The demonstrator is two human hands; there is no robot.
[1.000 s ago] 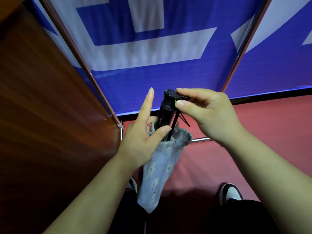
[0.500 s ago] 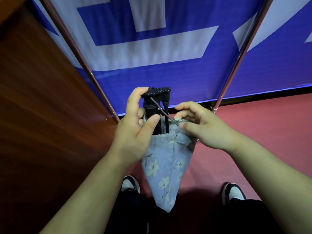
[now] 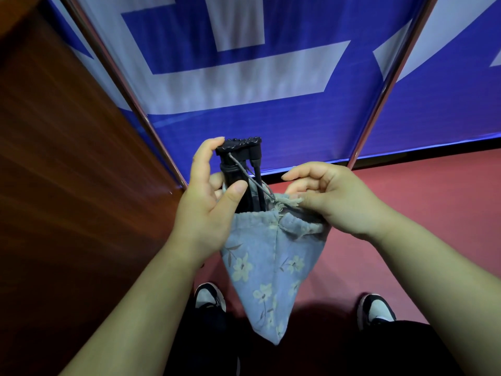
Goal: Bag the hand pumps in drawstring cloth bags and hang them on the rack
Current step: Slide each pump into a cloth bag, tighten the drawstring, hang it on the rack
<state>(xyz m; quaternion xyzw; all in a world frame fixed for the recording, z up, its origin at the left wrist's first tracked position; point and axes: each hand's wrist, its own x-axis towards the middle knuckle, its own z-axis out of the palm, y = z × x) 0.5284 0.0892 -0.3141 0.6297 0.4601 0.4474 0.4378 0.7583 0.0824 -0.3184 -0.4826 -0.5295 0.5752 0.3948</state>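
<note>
Since a second ago: hand pump (image 3: 240,172) lowered partway into floral cloth bag (image 3: 267,270), head still above the mouth. Left hand (image 3: 208,204) gripping pump and left rim; right hand (image 3: 329,198) now pinching the drawstring (image 3: 284,204) at the right rim. Probably next: push deeper, then cinch.

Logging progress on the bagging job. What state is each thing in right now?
Hand pump: upright, partly in the bag, top sticking out.
Cloth bag: mouth open, not drawn shut, hanging in the air.
Drawstring: loose, draped across the pump.
Left hand: gripping the pump.
Right hand: pinching the bag's rim.
</note>
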